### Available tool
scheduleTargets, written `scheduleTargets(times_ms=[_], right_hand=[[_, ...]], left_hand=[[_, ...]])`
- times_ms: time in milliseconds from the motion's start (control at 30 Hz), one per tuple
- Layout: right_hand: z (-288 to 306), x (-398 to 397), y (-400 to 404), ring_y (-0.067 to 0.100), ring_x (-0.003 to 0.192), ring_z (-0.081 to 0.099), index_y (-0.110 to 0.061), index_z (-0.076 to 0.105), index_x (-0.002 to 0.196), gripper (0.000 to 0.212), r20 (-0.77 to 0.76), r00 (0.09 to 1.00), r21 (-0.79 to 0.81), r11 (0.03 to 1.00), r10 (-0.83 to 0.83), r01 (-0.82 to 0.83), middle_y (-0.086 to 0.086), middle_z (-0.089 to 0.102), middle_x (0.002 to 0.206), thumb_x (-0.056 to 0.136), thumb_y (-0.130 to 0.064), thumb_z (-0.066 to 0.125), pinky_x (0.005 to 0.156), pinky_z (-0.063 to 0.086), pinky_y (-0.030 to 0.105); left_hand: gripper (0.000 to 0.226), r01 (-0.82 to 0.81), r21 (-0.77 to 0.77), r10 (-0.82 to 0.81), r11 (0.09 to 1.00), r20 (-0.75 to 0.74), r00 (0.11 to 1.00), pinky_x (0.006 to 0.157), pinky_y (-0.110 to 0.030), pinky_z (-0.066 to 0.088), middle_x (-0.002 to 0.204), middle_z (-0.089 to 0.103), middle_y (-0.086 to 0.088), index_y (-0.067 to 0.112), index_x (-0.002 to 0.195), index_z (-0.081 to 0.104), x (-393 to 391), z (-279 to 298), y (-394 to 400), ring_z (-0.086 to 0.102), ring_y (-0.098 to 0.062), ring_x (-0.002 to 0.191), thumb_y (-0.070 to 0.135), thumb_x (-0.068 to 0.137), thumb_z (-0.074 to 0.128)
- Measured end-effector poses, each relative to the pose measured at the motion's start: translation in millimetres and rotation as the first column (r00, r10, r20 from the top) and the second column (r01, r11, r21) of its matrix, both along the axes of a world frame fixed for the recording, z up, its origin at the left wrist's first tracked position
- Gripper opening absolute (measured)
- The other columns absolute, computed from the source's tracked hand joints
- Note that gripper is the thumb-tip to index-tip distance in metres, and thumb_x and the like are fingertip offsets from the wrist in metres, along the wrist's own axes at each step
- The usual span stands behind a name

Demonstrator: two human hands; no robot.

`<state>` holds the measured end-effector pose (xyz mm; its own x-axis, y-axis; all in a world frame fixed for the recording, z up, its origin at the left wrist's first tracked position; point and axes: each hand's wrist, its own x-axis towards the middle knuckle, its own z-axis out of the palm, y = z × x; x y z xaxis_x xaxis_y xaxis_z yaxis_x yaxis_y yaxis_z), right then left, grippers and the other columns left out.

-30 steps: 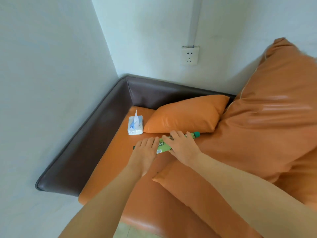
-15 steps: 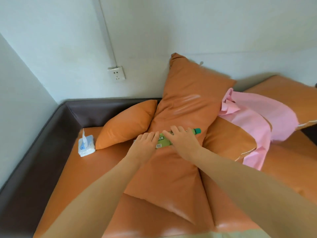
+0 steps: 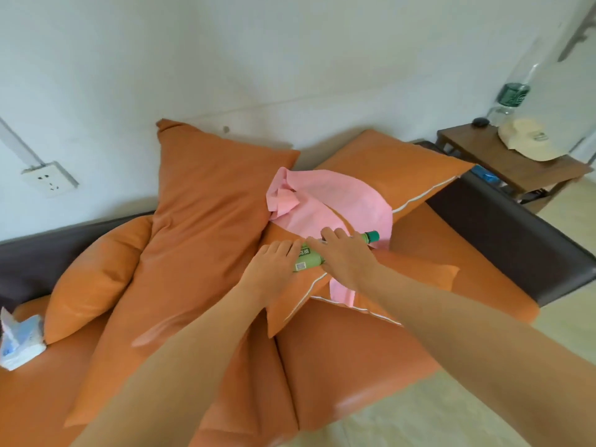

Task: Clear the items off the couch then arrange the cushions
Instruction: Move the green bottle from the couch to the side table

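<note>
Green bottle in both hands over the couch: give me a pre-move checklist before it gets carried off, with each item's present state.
1. Both hands on the green bottle: ok; left hand and right hand cover it.
2. Cap on: ok, a green cap shows past the right fingers.
3. Grip firm: cannot tell; the fingers lie over the bottle and their undersides are hidden.
4. Landing spot: ok; the side table has bare wood beside the cap hat.
5. Couch cleared: not ok; pink cloth and tissue pack remain.
</note>
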<state>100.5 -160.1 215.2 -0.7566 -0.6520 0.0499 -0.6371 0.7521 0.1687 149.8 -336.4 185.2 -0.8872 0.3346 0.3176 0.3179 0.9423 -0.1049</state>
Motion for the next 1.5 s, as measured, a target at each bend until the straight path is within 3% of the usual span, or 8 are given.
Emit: scheduleTargets(times_ms=[67,200,400,700,933,1000,1133,1500], right_hand=[[0.2,-15.6,35.4,0.031,0.080,0.058,-0.020,0.057,0.119,0.043,0.042,0.999,0.008,0.999,-0.035,0.034,0.010,0.058,0.100,0.077,-0.018,0.070,0.061,0.049,0.044],[3.9,-48.0,97.9,0.031,0.093,0.056,-0.022,0.046,0.133,0.048,0.034,0.993,0.027,0.994,-0.111,0.110,0.010,0.053,0.114,0.088,-0.024,0.062,0.068,0.048,0.044],[8.2,-110.3,174.2,0.032,0.107,0.050,-0.021,0.032,0.141,0.050,0.031,0.983,0.045,0.983,-0.178,0.177,0.010,0.045,0.128,0.095,-0.040,0.037,0.082,0.044,0.046],[15.1,-201.1,278.7,0.030,0.116,0.046,-0.024,0.028,0.142,0.051,0.024,0.959,0.080,0.957,-0.281,0.278,0.009,0.042,0.133,0.096,-0.026,0.049,0.097,0.040,0.056],[5.6,-265.6,384.7,0.029,0.110,0.053,-0.024,0.036,0.136,0.053,-0.014,0.957,0.090,0.953,-0.290,0.290,0.008,0.049,0.129,0.089,-0.025,0.062,0.094,0.043,0.057],[5.3,-283.7,418.7,0.030,0.110,0.053,-0.024,0.038,0.137,0.053,-0.026,0.962,0.079,0.959,-0.270,0.272,0.009,0.050,0.128,0.090,-0.024,0.061,0.095,0.041,0.058],[14.5,-316.2,483.5,0.031,0.117,0.050,-0.022,0.034,0.140,0.051,-0.056,0.977,0.081,0.974,-0.206,0.210,0.011,0.046,0.134,0.094,-0.024,0.055,0.100,0.036,0.058],[23.8,-429.4,596.1,0.030,0.111,0.055,-0.025,0.034,0.137,0.060,-0.143,0.976,0.120,0.976,-0.166,0.183,0.009,0.049,0.128,0.086,-0.024,0.065,0.093,0.040,0.054]], left_hand=[[0.044,0.049,0.000,-0.049,0.999,0.001,0.999,0.061,-0.033,0.055,0.089,0.068,-0.010,0.000,0.108,0.067,-24.1,2.1,33.8,0.067,-0.027,0.072,0.032,0.078,0.066],[0.065,0.136,-0.039,-0.135,0.990,0.034,0.990,0.058,-0.032,0.054,0.088,0.068,-0.010,-0.001,0.108,0.066,-73.0,5.8,91.6,0.065,-0.027,0.070,0.025,0.053,0.090],[0.065,0.196,-0.034,-0.195,0.980,0.029,0.980,0.056,-0.031,0.053,0.086,0.067,-0.010,0.001,0.105,0.068,-152.6,4.7,167.8,0.065,-0.026,0.069,0.029,0.052,0.094],[0.070,0.265,-0.015,-0.263,0.964,0.062,0.963,0.065,-0.033,0.057,0.092,0.068,-0.011,0.000,0.109,0.067,-256.6,9.1,271.5,0.067,-0.027,0.076,0.029,0.051,0.094],[0.068,0.221,-0.028,-0.217,0.975,0.088,0.972,0.066,-0.033,0.057,0.096,0.070,-0.011,0.001,0.113,0.066,-311.0,13.6,381.0,0.069,-0.026,0.081,0.030,0.056,0.092],[0.067,0.185,0.001,-0.184,0.983,0.117,0.976,0.076,-0.035,0.056,0.105,0.069,-0.013,0.001,0.121,0.062,-323.0,16.7,418.7,0.069,-0.028,0.092,0.030,0.066,0.087],[0.062,0.084,0.064,-0.094,0.994,0.179,0.979,0.106,-0.030,0.036,0.144,0.044,-0.004,0.014,0.149,0.026,-346.8,21.9,490.4,0.043,-0.019,0.131,0.038,0.098,0.051],[0.058,0.024,0.118,-0.044,0.993,0.168,0.985,0.096,-0.030,0.042,0.136,0.049,-0.003,0.013,0.145,0.032,-451.9,37.4,605.8,0.048,-0.019,0.121,0.037,0.096,0.053]])
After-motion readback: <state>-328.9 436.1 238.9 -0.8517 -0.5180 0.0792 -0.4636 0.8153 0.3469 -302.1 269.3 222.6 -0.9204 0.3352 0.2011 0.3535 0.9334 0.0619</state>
